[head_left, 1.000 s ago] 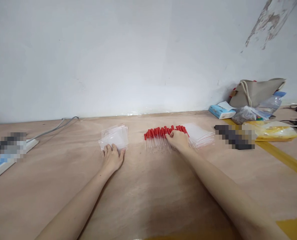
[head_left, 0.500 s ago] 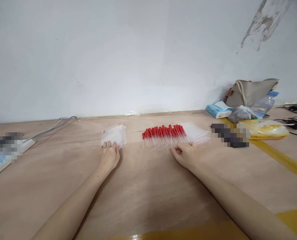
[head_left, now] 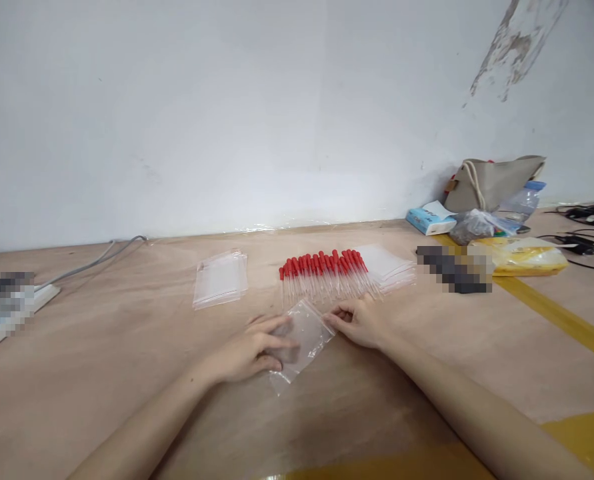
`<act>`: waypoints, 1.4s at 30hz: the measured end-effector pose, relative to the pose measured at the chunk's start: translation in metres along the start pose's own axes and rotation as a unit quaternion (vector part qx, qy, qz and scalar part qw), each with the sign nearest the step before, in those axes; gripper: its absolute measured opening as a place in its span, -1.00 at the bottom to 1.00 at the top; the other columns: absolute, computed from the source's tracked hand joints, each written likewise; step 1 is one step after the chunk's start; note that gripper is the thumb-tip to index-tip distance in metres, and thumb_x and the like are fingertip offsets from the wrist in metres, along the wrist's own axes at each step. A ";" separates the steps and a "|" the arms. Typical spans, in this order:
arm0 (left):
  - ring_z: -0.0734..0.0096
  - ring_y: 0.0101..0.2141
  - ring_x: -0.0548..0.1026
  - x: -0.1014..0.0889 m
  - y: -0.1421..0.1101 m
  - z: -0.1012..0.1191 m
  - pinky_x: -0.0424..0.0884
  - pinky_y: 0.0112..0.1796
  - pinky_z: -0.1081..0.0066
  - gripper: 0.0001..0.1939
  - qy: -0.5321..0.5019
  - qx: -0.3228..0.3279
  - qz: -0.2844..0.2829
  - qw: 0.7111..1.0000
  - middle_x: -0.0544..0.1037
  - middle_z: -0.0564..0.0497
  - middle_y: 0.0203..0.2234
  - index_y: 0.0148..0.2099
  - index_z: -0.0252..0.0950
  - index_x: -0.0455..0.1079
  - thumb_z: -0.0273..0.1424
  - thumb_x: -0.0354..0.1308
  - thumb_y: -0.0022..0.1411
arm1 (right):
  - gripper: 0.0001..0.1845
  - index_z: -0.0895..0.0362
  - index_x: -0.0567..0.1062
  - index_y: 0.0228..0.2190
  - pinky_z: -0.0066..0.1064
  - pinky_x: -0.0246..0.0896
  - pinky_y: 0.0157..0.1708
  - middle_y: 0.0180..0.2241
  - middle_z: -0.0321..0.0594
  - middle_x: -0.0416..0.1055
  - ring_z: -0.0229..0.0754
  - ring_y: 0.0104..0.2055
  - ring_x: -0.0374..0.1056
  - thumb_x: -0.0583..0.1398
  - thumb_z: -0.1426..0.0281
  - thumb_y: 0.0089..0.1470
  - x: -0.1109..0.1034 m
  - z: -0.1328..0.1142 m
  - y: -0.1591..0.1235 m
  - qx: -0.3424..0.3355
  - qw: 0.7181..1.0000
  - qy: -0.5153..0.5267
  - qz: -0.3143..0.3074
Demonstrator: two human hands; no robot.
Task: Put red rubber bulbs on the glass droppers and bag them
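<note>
A clear zip-lock bag is held low over the table between my hands. My right hand pinches the bag's upper right edge, near the zip strip, between thumb and finger. My left hand is at the bag's left side with fingers spread, somewhat blurred; some fingertips overlap the plastic. Just beyond the bag lies a row of droppers with red bulbs and clear tubes pointing towards me. Left of them rests a stack of flat clear bags, and a second stack of bags sits behind the row's right end.
To the right are a pixelated dark object, a yellow tissue pack, a blue tissue pack, a grey bag and black cables. A white power strip with a grey cable lies left. The wall bounds the table's back.
My left hand has left the left stack and moved right and nearer me. A clear bag is now between my hands, with my right hand pinching its edge. The view has shifted slightly.
</note>
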State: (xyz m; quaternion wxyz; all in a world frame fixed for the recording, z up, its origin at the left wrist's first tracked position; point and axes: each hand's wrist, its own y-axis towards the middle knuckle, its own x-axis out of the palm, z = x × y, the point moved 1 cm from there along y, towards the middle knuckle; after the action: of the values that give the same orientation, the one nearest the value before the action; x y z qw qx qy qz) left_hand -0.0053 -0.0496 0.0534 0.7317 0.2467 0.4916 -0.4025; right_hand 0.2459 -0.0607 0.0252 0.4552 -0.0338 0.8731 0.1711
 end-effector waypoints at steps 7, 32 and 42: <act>0.20 0.09 0.14 0.018 0.004 -0.001 0.15 0.03 0.21 -0.50 0.009 -0.124 0.102 0.987 0.12 -0.11 0.12 0.17 -0.21 0.07 -0.19 -0.07 0.21 | -0.71 0.08 0.44 -0.49 -0.32 -0.07 -0.31 -0.57 -0.37 0.41 -0.25 -0.49 0.29 0.21 0.12 -0.19 0.015 -0.006 -0.001 0.065 0.996 -0.046 0.026; 0.11 0.18 -0.34 0.034 0.004 0.015 -0.19 0.11 0.08 -0.44 0.118 -0.019 -0.044 0.992 -0.39 -0.05 0.21 0.25 -0.10 -0.30 -0.09 -0.30 0.26 | -0.83 0.14 0.28 -0.63 -0.39 0.09 -0.28 -0.54 -0.35 0.35 -0.32 -0.45 0.25 0.11 0.52 -0.06 0.023 -0.001 -0.003 -0.142 0.988 0.063 0.015; 0.15 0.19 -0.29 0.025 0.002 0.004 -0.17 0.12 0.13 -0.47 0.092 0.063 -0.030 0.993 -0.35 -0.01 0.22 0.25 -0.13 -0.27 -0.20 -0.24 0.29 | -0.91 0.11 0.26 -0.41 -0.51 0.14 -0.53 -0.46 -0.29 0.35 -0.30 -0.44 0.28 0.12 0.42 -0.04 0.014 -0.002 -0.008 -0.065 0.981 0.181 -0.017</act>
State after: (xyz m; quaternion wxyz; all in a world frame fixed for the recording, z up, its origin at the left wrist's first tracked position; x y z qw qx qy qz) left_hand 0.0036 -0.0601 0.0325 0.6538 0.3132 0.5380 -0.4301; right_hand 0.2378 -0.0676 0.0131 0.2899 -0.1087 0.9273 0.2104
